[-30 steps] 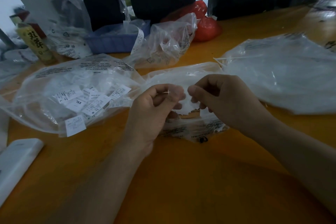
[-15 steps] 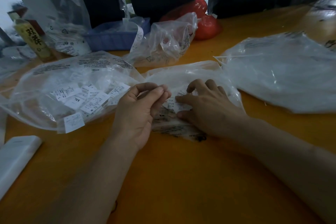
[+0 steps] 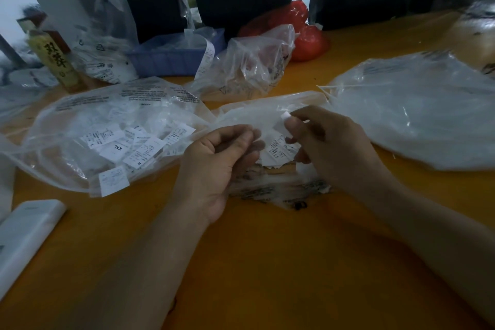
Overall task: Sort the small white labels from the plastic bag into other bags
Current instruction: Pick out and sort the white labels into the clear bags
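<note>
A clear plastic bag [image 3: 257, 115] lies at the table's middle with several small white labels [image 3: 278, 151] showing in it. My right hand [image 3: 329, 147] hovers over that bag and pinches one small white label [image 3: 286, 116] between thumb and fingertips. My left hand [image 3: 217, 166] is just left of it, palm turned up, fingers loosely curled; whether it holds anything I cannot make out. To the left lies a bigger clear bag [image 3: 88, 126] full of printed size labels [image 3: 134, 146], one marked XXL.
A large clear bag [image 3: 417, 107] lies at right. Behind are a crumpled clear bag [image 3: 249, 67], a blue tray [image 3: 171, 57], red bags [image 3: 302, 32], a yellow bottle [image 3: 57, 61] and dark-clothed people. A white flat object [image 3: 24, 233] sits at the front left on the orange table [image 3: 267, 262].
My right hand, which lay flat on the middle bag half a second ago, has lifted with a label pinched in it. My left hand has opened somewhat and turned palm up.
</note>
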`<state>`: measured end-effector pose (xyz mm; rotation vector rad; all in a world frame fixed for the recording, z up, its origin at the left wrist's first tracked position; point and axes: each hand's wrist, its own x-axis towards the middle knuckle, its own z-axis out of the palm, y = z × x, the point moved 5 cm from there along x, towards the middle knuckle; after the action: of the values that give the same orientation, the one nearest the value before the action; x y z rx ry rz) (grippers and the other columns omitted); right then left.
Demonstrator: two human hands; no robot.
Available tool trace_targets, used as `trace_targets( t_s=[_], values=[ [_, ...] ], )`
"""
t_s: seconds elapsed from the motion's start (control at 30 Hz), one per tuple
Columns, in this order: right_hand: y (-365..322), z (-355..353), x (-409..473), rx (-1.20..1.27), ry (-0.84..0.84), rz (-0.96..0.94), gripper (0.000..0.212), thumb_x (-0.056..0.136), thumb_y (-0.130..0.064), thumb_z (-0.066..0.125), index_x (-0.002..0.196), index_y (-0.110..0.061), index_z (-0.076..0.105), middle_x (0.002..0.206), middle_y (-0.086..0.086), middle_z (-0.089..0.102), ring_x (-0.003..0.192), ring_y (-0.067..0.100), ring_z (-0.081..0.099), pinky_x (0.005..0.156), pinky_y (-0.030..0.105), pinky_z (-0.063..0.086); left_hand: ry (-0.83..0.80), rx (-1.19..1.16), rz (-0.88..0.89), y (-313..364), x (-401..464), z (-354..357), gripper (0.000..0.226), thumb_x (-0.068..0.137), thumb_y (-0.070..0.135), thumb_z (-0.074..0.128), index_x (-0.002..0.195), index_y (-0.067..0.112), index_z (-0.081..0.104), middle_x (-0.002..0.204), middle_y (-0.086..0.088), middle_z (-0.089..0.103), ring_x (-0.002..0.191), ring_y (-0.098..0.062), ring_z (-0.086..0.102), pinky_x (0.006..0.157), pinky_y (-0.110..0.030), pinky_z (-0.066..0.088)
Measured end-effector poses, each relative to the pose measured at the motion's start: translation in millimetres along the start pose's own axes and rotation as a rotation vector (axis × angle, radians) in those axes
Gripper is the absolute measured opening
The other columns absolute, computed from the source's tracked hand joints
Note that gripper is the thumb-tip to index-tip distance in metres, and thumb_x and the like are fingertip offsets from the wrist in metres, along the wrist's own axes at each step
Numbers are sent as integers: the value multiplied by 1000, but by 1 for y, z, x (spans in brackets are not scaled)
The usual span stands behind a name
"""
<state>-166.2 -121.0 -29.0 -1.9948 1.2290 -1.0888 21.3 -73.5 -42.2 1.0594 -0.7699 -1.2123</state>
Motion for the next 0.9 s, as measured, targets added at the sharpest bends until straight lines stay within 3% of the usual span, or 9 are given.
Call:
trace_targets(
  t_s=[0.13,0.23,0.4,0.5,0.63,0.8,0.9],
  values=[
    [4,2,-1,352,-90,138,25,100,-43,60,121,-31,62,86,-5,79,71,15,76,67,28,63,-5,-60,-15,-1,0,1,32,74,10,73,105,2,74,101,-15,81,94,-24,80,71,-18,61],
    [5,3,-2,482,-118,160,27,96,-33,68,122,-27,65,91,0,80,77,21,77,70,30,63,9,-56,-10,-2,0,0,31,73,13,78,103,4,76,101,-16,81,94,-26,80,74,-20,61],
    [6,4,-3,551,-143,174,29,90,-30,75,118,-23,72,98,0,79,82,21,77,75,29,63,12,-25,3,-2,-1,0,16,73,17,81,88,11,83,100,-16,81,94,-26,80,76,-21,62],
    [11,2,-1,587,-98,183,26,91,-22,74,117,-24,71,92,2,79,78,18,74,75,27,60,-4,-33,-17,-2,-1,0,21,75,17,80,94,8,82,102,-16,81,97,-27,80,77,-22,62],
    [14,1,2,665,-77,193,33,93,-12,72,121,-27,67,78,2,73,77,23,68,76,33,58,-25,-23,-31,-4,-1,2,29,80,17,76,106,4,78,105,-16,81,100,-27,79,79,-23,62],
    [8,-5,4,732,-24,157,15,82,-15,62,83,-18,76,73,9,63,67,22,59,71,35,52,-40,-29,-38,-5,-1,2,32,81,17,74,108,2,77,106,-17,80,102,-28,79,80,-24,63],
    [7,-8,3,634,26,133,15,90,-18,64,87,-19,79,78,8,70,70,20,65,77,37,56,-46,-21,-36,-6,0,2,31,80,18,75,106,2,78,106,-18,80,101,-28,79,80,-24,63]
  ],
)
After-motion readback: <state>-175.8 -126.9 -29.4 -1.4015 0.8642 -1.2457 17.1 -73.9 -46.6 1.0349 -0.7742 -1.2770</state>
